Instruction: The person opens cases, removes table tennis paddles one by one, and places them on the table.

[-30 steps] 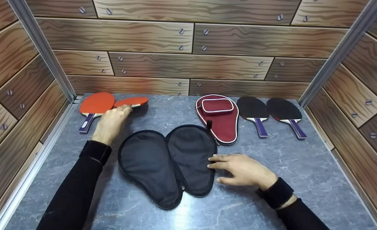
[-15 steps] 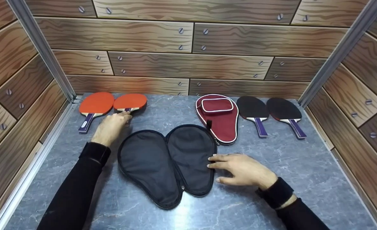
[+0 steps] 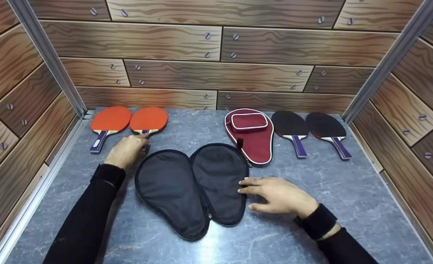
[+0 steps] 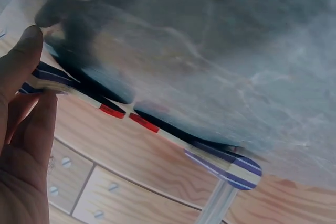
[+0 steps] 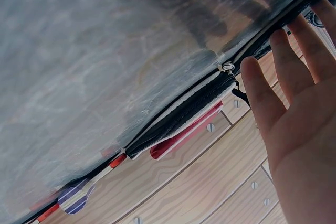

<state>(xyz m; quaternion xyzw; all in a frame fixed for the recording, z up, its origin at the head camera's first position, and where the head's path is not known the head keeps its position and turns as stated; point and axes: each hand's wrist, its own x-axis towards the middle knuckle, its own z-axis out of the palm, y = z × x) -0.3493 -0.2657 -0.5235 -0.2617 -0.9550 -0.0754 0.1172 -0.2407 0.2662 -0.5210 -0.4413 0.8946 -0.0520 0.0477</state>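
Note:
My left hand pinches the purple-striped handle of a table tennis paddle with an orange-red face up. Thumb and fingers lie on either side of that handle in the left wrist view. Just left of it lies another orange-red paddle. A black paddle case is spread out in the middle, its two halves unzipped and their dark inner lining showing. My right hand has its fingers extended, the fingertips resting on the case's right edge. In the right wrist view, those fingers look straight.
A maroon paddle case with white trim and a small pocket lies behind the black case, close to its edge. To its right are two black-faced paddles, one nearer and one farther right. Wood-patterned walls enclose the grey marbled tabletop.
The paddle at my left hand has gone from tilted to lying face up beside the other orange-red one. That hand has come slightly nearer. My right hand stays where it was.

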